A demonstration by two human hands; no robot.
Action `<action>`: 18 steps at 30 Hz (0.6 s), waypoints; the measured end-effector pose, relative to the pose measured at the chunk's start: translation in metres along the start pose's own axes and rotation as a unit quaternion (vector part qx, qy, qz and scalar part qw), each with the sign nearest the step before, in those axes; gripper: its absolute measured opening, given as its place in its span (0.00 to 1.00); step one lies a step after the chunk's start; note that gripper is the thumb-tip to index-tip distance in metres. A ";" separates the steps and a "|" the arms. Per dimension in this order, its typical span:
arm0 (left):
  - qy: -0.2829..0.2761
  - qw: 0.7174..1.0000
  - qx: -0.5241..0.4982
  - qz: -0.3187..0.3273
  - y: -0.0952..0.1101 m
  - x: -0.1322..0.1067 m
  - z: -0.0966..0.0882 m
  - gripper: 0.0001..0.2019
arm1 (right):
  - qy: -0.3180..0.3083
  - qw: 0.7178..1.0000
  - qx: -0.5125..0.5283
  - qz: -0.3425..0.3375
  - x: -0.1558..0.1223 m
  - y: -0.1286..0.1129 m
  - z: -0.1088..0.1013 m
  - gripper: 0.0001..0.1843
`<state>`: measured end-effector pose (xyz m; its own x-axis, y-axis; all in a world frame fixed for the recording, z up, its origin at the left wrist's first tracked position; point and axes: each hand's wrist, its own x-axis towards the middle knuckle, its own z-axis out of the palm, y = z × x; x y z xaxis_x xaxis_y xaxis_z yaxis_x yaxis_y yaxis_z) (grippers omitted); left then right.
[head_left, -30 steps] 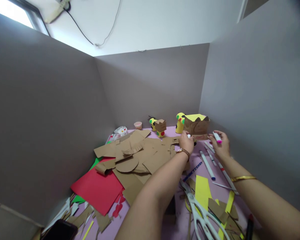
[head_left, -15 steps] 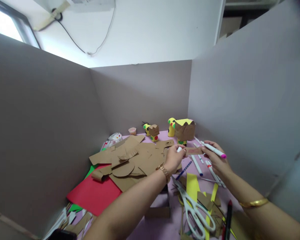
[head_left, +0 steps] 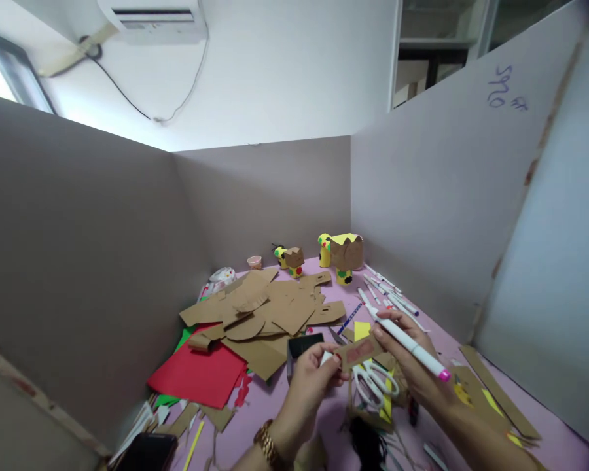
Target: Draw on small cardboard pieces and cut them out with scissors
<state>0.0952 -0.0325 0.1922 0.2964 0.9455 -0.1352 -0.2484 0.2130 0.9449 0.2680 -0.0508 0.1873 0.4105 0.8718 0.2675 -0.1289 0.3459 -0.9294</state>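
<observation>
My left hand [head_left: 310,379] is closed around one end of a small brown cardboard strip [head_left: 360,352] that has a pinkish patch coloured on its face. A small white piece [head_left: 326,357], which looks like a marker cap, also pokes out of these fingers. My right hand [head_left: 412,356] grips a white marker [head_left: 412,345] with a pink end pointing down to the right. Its fingertips touch the strip's other end. Just beneath the strip lie white-handled scissors [head_left: 380,386], partly over yellow paper [head_left: 362,330].
Brown cardboard pieces [head_left: 285,314] and a red sheet [head_left: 201,369] cover the left side. Yellow spotted figures with cardboard boxes [head_left: 346,252] stand at the back. Several markers [head_left: 392,297] lie along the right. A phone [head_left: 147,451] is at front left; grey partitions [head_left: 260,203] surround the table.
Both hands have come down and closer to me, bringing the cardboard strip, now tilted, over the scissors. The right hand still holds the marker. My view has shifted a little.
</observation>
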 end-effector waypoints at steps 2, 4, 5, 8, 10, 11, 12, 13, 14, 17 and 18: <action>0.024 0.999 -0.025 -0.003 -0.010 -0.016 -0.005 0.18 | 0.000 1.000 0.003 0.008 -0.018 0.004 0.005 0.16; 0.046 0.998 -0.054 -0.002 -0.020 -0.027 -0.010 0.19 | 0.001 1.000 0.009 0.018 -0.035 0.009 0.011 0.16; 0.056 0.996 -0.067 -0.002 -0.024 -0.031 -0.012 0.20 | 0.004 1.000 0.012 0.023 -0.043 0.012 0.014 0.15; 0.079 0.992 -0.097 -0.005 -0.032 -0.038 -0.019 0.22 | 0.026 0.999 0.022 0.041 -0.062 0.019 0.022 0.15; 0.088 0.990 -0.111 -0.009 -0.035 -0.040 -0.023 0.23 | 0.039 0.998 0.029 0.045 -0.069 0.024 0.025 0.15; 0.090 0.989 -0.117 -0.011 -0.037 -0.041 -0.025 0.23 | 0.043 0.998 0.032 0.045 -0.072 0.026 0.026 0.15; 0.091 0.988 -0.121 -0.014 -0.038 -0.042 -0.027 0.23 | 0.046 0.997 0.034 0.046 -0.074 0.029 0.027 0.15; 0.092 0.988 -0.125 -0.016 -0.040 -0.042 -0.028 0.24 | 0.047 0.997 0.037 0.047 -0.075 0.031 0.027 0.16; 0.092 0.987 -0.129 -0.019 -0.041 -0.043 -0.029 0.24 | 0.049 0.997 0.039 0.050 -0.075 0.034 0.027 0.16; 0.090 0.986 -0.140 -0.029 -0.044 -0.045 -0.029 0.24 | 0.057 0.995 0.049 0.059 -0.075 0.040 0.027 0.16; 0.089 0.985 -0.143 -0.031 -0.045 -0.045 -0.029 0.24 | 0.058 0.995 0.053 0.060 -0.074 0.041 0.027 0.16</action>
<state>0.0661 -0.0776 0.1475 0.1593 0.9512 -0.2643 -0.4916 0.3086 0.8143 0.2077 -0.0916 0.1360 0.4872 0.8651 0.1195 -0.2756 0.2821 -0.9189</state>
